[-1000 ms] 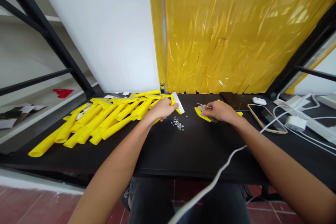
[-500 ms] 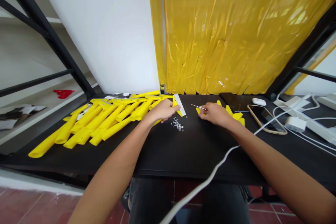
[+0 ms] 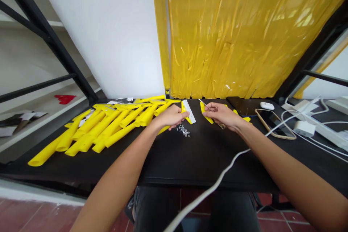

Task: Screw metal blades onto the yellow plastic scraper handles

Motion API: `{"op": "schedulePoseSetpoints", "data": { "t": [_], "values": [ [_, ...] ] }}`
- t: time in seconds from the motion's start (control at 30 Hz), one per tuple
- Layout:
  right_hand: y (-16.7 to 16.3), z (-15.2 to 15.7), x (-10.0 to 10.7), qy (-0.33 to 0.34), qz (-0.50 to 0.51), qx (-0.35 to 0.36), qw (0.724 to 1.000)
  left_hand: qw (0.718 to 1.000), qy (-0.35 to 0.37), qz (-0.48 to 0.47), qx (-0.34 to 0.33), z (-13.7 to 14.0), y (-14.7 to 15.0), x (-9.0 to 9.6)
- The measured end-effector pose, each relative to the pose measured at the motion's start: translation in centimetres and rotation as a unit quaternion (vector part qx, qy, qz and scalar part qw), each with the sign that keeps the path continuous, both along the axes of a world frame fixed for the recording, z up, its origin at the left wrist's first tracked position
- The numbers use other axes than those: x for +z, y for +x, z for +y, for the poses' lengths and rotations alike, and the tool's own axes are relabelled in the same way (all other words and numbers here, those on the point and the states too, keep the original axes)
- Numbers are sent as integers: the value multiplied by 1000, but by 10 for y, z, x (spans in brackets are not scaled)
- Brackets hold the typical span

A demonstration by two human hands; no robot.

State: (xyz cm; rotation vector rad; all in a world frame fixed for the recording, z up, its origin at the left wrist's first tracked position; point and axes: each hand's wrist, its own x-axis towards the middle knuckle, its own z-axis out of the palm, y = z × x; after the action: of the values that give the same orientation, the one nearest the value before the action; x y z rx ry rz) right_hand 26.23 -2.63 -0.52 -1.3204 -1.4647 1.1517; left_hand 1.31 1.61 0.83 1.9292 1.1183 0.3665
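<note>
My left hand is closed around a yellow scraper with a pale flat blade along its head; part of its handle shows below the hand. Small screws and nuts lie in a loose pile just below it on the black table. My right hand is closed on a thin metal rod-like tool pointing up and left. At its fingertips is a yellow plate; whether the fingers grip it I cannot tell. More yellow plates lie partly hidden behind that hand.
Many yellow tubular handles are piled on the left of the table. To the right lie a phone, a dark tablet-like slab, a white earbud case and a power strip. A white cable crosses in front of my right forearm.
My right hand has turned, tilting the thin tool more upright, and a yellow plate now shows more fully at its fingertips. The scraper in my left hand has shifted slightly right and down.
</note>
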Motion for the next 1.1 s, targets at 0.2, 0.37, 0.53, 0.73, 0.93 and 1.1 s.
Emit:
{"op": "schedulePoseSetpoints", "data": {
  "t": [0.2,0.37,0.53,0.73,0.93,1.1],
  "values": [
    [-3,3,-3,178,2,-69,982,994,-90,-41,-39,-11,5,7],
    [-4,-2,1,282,-71,-88,953,992,-108,-45,-48,-13,6,8],
    [-11,-11,9,232,-48,-7,971,990,-117,-53,-52,-15,5,12],
    [-13,-18,9,118,32,45,992,992,-112,-45,-38,-16,5,14],
    [-23,-15,5,139,33,-15,990,994,-89,-41,-41,-14,4,12],
    [-33,-12,-6,138,66,-18,988,996,-71,-36,-47,-14,5,11]
  ]
}}
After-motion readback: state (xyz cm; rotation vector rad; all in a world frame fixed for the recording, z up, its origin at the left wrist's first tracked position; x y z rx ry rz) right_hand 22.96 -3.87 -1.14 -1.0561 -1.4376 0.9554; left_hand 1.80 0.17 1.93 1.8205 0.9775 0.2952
